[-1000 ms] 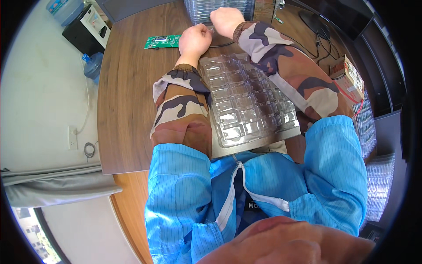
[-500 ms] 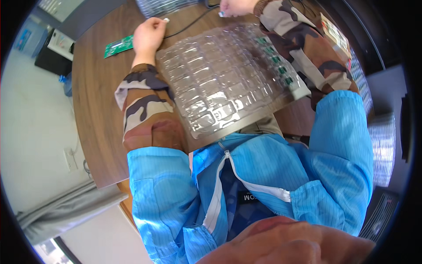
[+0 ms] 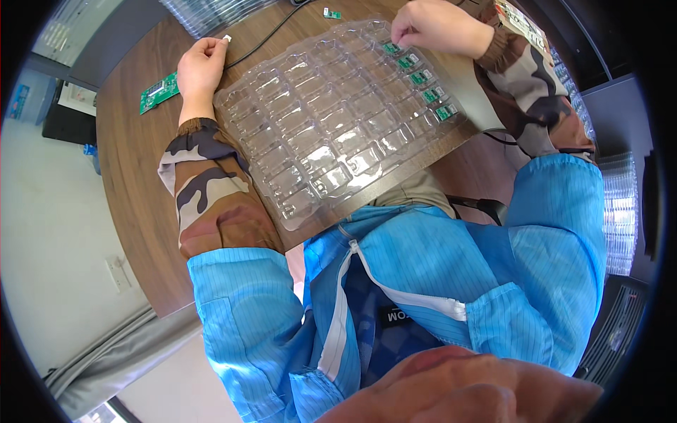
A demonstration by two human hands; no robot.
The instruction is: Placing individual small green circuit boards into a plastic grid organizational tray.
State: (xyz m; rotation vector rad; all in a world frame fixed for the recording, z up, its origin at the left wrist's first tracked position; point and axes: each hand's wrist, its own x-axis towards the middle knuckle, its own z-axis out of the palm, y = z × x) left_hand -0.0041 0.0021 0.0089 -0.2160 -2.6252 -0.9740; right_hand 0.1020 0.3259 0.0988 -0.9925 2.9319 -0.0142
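Note:
My left hand [image 3: 200, 69] is closed in a pinch on a small white plug [image 3: 226, 39], with a black cable [image 3: 271, 42] running close by. Beside that wrist lies a longer green circuit board [image 3: 161, 92] with a small dark display. A clear plastic tray [image 3: 331, 134] with many moulded pockets spans the space between my arms. Small green circuit boards [image 3: 421, 77] fill several pockets of its right column. At the far end of that column, the pinched fingertips of my right hand [image 3: 437, 27] are on the farthest small board [image 3: 390, 48]. Another small board [image 3: 333, 13] lies loose beyond the tray.
The tray rests on the brown wooden table [image 3: 134, 190] and reaches its near edge. Stacked clear trays [image 3: 211, 13] stand at the back. More stacked trays [image 3: 620, 211] are at the far right, and more boards [image 3: 518, 21] lie beyond my right arm.
My right hand has left the small board beyond the tray and come nearer, to the right column's far pocket. My left hand keeps its pinch. The whole view has shifted slightly.

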